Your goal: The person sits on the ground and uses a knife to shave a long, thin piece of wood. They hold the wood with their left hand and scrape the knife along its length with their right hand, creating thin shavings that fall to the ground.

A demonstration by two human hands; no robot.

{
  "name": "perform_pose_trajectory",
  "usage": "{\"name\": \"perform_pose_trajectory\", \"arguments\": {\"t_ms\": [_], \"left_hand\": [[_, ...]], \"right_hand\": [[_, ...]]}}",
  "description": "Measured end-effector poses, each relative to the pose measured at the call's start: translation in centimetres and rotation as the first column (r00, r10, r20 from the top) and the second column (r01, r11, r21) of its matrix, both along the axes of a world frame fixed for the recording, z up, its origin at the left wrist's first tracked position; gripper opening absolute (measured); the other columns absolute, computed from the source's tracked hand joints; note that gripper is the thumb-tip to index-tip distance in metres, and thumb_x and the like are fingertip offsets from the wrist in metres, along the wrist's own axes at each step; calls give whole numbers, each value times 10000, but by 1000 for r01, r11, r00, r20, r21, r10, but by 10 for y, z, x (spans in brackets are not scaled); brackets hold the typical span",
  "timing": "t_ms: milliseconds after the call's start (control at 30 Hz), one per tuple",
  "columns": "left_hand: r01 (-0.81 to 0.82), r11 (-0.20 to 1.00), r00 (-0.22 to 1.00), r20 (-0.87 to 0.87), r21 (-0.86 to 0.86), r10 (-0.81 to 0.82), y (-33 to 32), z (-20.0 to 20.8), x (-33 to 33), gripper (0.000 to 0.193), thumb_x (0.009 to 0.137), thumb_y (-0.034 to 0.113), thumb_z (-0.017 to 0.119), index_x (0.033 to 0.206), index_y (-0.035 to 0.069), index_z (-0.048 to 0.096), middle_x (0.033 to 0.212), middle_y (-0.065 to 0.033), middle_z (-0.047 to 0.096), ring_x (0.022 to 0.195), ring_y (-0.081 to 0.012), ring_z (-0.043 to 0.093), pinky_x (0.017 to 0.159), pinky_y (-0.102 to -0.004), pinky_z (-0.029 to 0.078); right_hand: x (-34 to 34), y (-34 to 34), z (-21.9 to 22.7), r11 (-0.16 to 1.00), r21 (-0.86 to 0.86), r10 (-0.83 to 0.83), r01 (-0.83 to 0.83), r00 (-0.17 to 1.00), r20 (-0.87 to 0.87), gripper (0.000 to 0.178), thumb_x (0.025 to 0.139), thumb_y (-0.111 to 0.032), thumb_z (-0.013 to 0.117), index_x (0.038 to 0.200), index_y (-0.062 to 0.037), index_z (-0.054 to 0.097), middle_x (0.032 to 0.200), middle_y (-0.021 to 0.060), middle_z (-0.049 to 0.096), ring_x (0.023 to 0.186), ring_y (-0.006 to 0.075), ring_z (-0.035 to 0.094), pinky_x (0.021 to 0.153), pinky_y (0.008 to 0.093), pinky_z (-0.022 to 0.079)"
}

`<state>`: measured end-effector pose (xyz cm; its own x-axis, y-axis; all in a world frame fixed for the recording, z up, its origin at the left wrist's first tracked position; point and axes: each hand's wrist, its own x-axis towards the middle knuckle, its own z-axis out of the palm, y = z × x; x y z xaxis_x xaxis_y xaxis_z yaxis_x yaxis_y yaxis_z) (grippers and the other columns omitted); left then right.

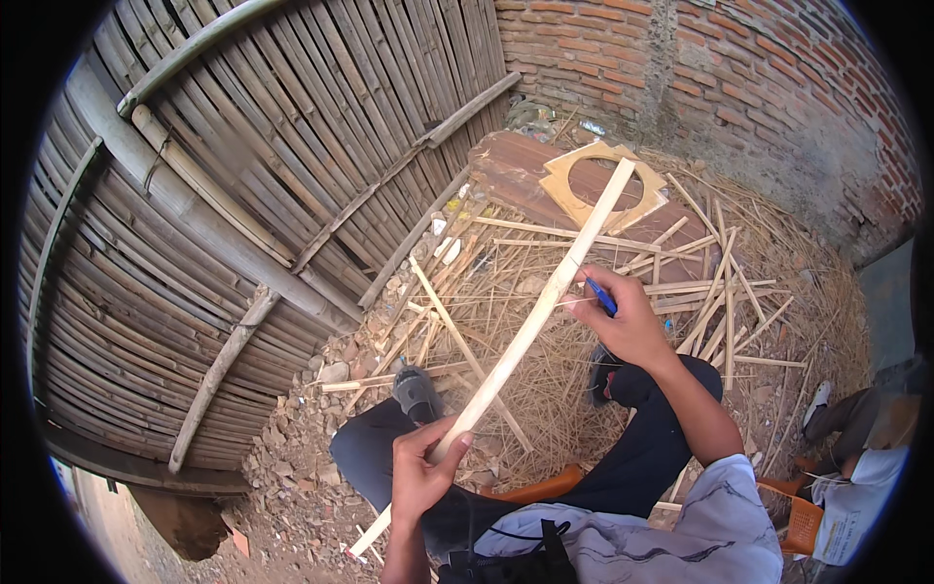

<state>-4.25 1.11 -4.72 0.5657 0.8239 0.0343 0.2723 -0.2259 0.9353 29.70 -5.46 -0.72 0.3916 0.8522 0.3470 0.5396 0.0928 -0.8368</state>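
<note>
The person sits and holds a long, pale bamboo strip (530,326) that runs slanted from low near the lap up toward the brick wall (769,88). The left hand (420,475) is closed around the lower part of the strip, with the thumb lying on top of it. The right hand (628,321) is higher, just beside the strip at its middle part, and its fingers are clamped on a blue pen (601,295). The tip of the pen points to the strip; I cannot tell if it touches the surface.

The upper end of the strip is in front of a flat piece of light plywood (574,200) with a round hole cut in it, which lies on a dark reddish board (511,170). Many thin bamboo slats (710,292) and dry shavings lie scattered on the ground around the person's dark shoes (416,391). On the left side stands a fence of bamboo poles (243,195), with small stones and rubble at its foot. The person wears dark trousers and a light grey shirt. An orange plastic chair (540,484) shows under the legs. At the right edge, part of another person (861,428) is seen, sitting close by.
</note>
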Motion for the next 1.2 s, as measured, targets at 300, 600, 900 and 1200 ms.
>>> {"name": "perform_pose_trajectory", "arguments": {"t_ms": [300, 600, 900, 1200], "left_hand": [[-63, 993, 998, 32, 97, 60, -7, -9, 7, 227, 966, 58, 819, 1169, -42, 799, 886, -125, 797, 749, -90, 685, 667, -264, 521], [-37, 987, 999, -13, 154, 39, -14, -1, 13, 266, 983, 32, 786, 1232, -61, 783, 885, -55, 769, 784, -60, 630, 699, -226, 499], [-134, 991, 987, 89, -13, 134, 2, -8, -4, 283, 1001, 68, 791, 1258, -48, 777, 881, -49, 773, 786, -45, 632, 670, -230, 505], [-154, 988, 987, 45, 15, 153, -3, 1, -2, 238, 984, 50, 806, 1204, -40, 785, 897, -57, 783, 792, -41, 650, 664, -224, 505]], "right_hand": [[-24, 6, -16, 982, 99, -150, 159, 984, -92, 312, 1060, -198, 741, 1265, -34, 571, 615, -32, 520, 570, 60, 374, 530, 306, 282], [-21, 4, -11, 983, 125, -128, 136, 989, -74, 263, 1076, -112, 668, 1318, -28, 607, 661, -2, 559, 576, 64, 411, 531, 298, 307], [-1, -4, -1, 986, -164, -22, 40, 993, 114, 566, 991, -15, 693, 1537, -149, 633, 994, 129, 774, 689, 131, 633, 634, 319, 502], [9, -3, -1, 996, -79, -6, 43, 906, 422, 572, 912, 4, 720, 1464, -128, 656, 1272, 139, 760, 1215, 266, 734, 1014, 396, 561]]}}
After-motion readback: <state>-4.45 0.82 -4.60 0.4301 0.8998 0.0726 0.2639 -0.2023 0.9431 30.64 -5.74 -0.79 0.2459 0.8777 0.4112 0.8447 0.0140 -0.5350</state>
